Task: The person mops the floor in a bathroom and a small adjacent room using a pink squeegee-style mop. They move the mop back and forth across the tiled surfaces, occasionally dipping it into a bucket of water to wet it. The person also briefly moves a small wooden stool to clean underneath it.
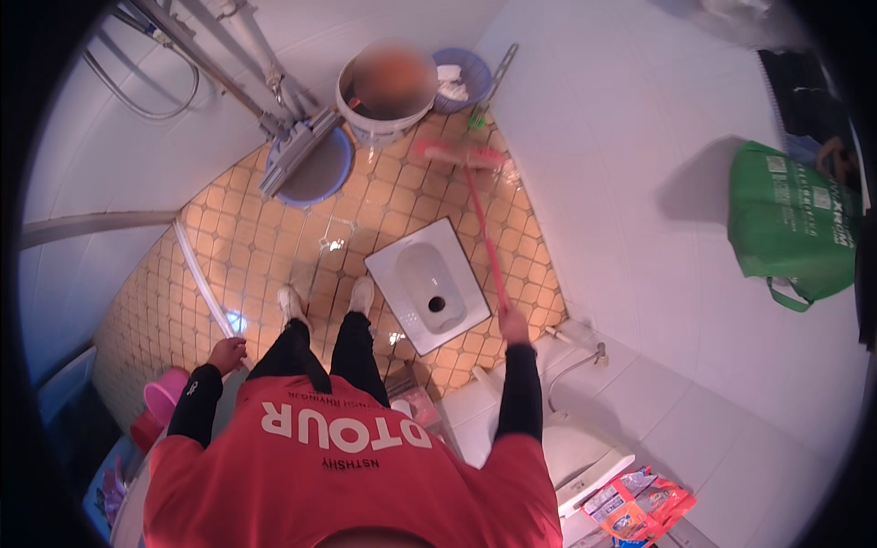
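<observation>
My right hand [513,324] is closed round the handle of a long pink floor brush [483,224]. Its wide pink head, smeared by motion, is on the tiles near the right wall, beyond the squat toilet [374,265]. Low at my left side, my left hand [227,354] has its fingers curled. A white strip [203,279] runs right up to those fingers; whether they grip it or anything else, I cannot make out.
A blue basin [345,164] with a grey flat mop head [297,153] over it, a white bucket [388,131] and a blue basket [470,68] stand at the far wall. Wet-looking tiles [247,205] surround my feet. A green bag [776,219] hangs right; a cistern [575,447] stands near right.
</observation>
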Demonstrator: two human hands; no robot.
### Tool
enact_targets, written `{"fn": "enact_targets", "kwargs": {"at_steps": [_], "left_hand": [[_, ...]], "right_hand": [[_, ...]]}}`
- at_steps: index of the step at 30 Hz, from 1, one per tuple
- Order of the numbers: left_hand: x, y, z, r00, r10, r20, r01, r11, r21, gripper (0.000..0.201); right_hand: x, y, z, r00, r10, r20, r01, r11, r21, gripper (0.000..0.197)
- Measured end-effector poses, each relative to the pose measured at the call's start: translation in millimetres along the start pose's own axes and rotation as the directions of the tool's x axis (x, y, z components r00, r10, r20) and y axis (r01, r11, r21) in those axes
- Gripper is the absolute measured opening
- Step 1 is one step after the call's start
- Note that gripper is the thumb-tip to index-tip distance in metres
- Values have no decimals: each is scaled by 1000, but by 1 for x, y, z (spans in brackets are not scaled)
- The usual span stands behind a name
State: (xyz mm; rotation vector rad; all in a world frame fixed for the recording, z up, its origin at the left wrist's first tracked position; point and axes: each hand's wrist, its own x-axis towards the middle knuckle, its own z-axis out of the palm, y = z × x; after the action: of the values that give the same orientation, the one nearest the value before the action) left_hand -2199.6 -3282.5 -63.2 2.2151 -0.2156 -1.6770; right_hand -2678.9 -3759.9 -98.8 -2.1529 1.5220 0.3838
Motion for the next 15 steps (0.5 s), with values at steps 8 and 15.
{"fn": "enact_targets", "kwargs": {"at_steps": [8, 15], "left_hand": [[-34, 12, 35, 998, 58, -13, -59, 997, -57, 33], [-25, -29, 28, 999, -15, 47, 22, 988, -151, 37]], "right_hand": [[-51, -46, 30, 949, 78, 306, -114, 988, 103, 44], [-262, -55, -1, 745, 321, 585, -429, 902, 50, 58]]}}
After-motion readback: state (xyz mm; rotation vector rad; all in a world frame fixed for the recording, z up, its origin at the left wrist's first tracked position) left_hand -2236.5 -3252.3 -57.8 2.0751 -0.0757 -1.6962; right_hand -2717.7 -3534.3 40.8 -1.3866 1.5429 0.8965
